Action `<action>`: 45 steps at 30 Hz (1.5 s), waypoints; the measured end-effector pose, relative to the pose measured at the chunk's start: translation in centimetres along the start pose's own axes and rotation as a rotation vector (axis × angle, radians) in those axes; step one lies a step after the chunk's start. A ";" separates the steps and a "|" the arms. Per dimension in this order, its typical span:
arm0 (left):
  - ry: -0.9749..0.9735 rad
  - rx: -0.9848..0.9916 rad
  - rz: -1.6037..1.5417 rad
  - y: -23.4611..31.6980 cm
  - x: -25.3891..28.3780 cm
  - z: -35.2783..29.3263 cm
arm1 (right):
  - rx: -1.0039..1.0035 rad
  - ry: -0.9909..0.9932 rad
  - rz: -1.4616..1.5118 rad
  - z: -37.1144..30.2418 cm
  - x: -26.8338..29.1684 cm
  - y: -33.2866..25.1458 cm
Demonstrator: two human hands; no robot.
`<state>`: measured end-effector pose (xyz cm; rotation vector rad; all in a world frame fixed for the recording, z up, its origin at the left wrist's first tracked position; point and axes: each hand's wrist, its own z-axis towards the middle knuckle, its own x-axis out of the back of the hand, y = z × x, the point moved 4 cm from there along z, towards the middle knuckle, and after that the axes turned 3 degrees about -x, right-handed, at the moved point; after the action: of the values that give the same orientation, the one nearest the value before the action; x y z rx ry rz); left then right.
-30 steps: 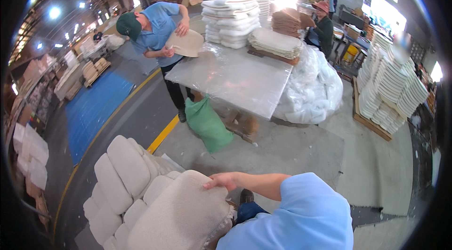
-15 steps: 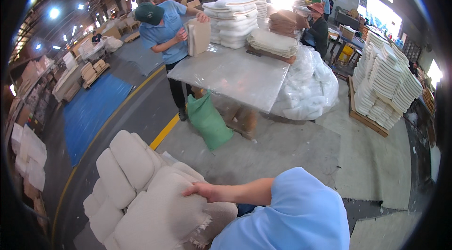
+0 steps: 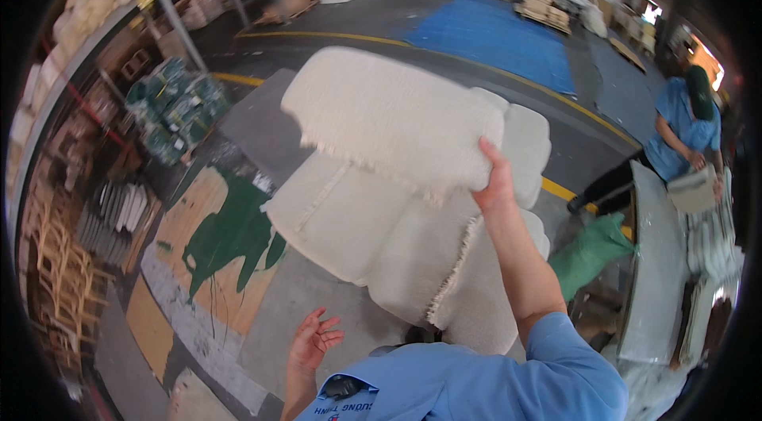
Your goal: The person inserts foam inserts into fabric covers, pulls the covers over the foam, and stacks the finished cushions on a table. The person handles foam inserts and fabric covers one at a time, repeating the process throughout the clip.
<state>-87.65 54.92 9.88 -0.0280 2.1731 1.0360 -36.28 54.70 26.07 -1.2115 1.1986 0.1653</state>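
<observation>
My right hand [image 3: 497, 179] grips the right end of a long cream cushion [image 3: 389, 111] with a frayed lower edge. This cushion is raised and tilted over a pile of similar pale cushions [image 3: 333, 219], and motion blurs it slightly. A ragged fabric edge also runs along a darker beige cushion [image 3: 421, 262] in front of me. Low and to the left, my left hand [image 3: 313, 342] is held in the air with fingers spread, holding nothing, apart from the pile.
A co-worker in blue [image 3: 683, 127] stands at the right, handling a pale pad by a plastic-covered table [image 3: 655, 286]. A green sack [image 3: 587, 254] leans nearby. Green-stained boards [image 3: 214, 238] lie on the floor at left, near wooden frames [image 3: 63, 262]. A blue sheet [image 3: 496, 36] lies beyond.
My view has swung left, away from the table. The right hand now has the frayed cream cushion lifted over the pile, where before it rested on the cushions. My left hand has come into view.
</observation>
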 end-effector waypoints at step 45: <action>-1.153 0.641 1.007 -56.3 -54.7 -14.1 | 0.136 1.467 -0.313 -83.9 54.8 -11.9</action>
<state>-38.24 -7.63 11.71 1.6412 1.2211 0.4775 -56.44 -41.22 2.19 -1.3445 2.1338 -1.2179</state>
